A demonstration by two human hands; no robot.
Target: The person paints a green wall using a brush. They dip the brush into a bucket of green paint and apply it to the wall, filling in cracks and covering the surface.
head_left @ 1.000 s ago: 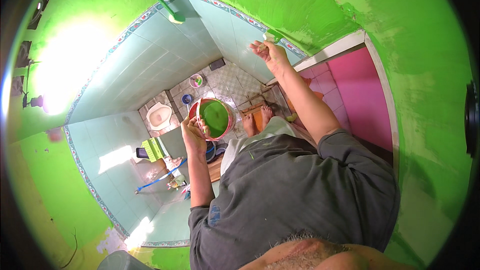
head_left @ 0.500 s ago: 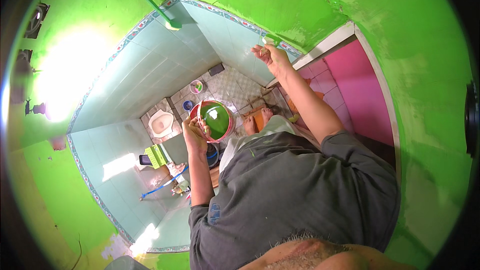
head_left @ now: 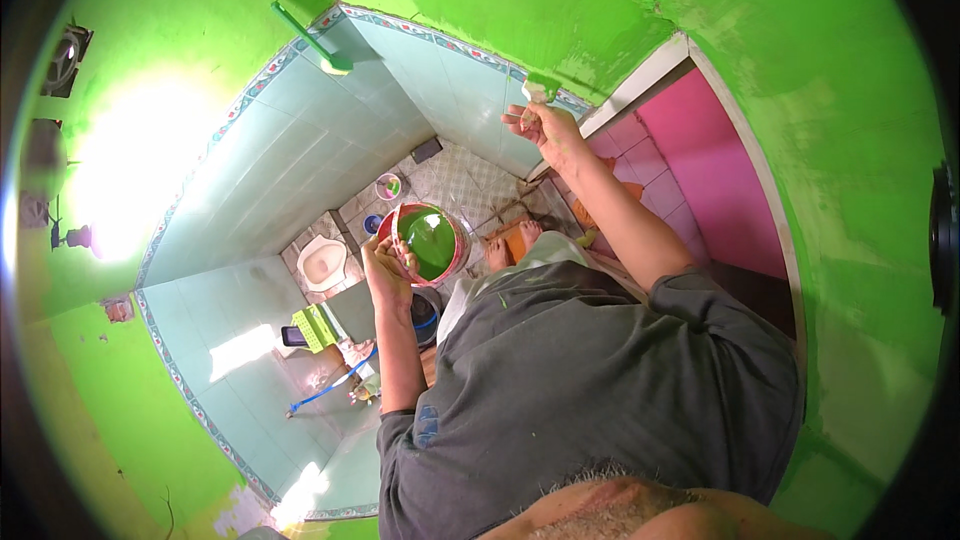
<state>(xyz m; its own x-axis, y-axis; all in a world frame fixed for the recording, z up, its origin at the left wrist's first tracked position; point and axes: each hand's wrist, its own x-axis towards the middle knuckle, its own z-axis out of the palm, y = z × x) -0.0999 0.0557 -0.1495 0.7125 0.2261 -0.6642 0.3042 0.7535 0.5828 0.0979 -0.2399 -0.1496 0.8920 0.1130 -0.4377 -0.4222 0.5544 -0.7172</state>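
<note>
My left hand (head_left: 388, 272) is closed around the handle of a red bucket (head_left: 464, 248), which hangs in front of me at about waist height. Green paint (head_left: 428, 240) fills part of it, with light glinting on its surface. My right arm reaches forward and to the right. Its hand (head_left: 545, 130) grips a paintbrush (head_left: 538, 90) with a pale body and green on its bristles. The brush is at the patterned border strip between the pale blue tiles and the green wall; whether the bristles touch is hard to tell.
A green-handled tool (head_left: 312, 38) leans in the far corner. On the floor are a squat toilet (head_left: 323, 263), a small tub (head_left: 388, 186) and a blue cup (head_left: 373, 224). Left are a yellow-green basket (head_left: 316, 328) and a blue hose (head_left: 345, 377). A pink door (head_left: 710, 170) stands at right.
The view has shifted slightly. My right hand sits a little lower, and more of the paintbrush shows above its fingers. My left hand still holds the bucket in nearly the same place.
</note>
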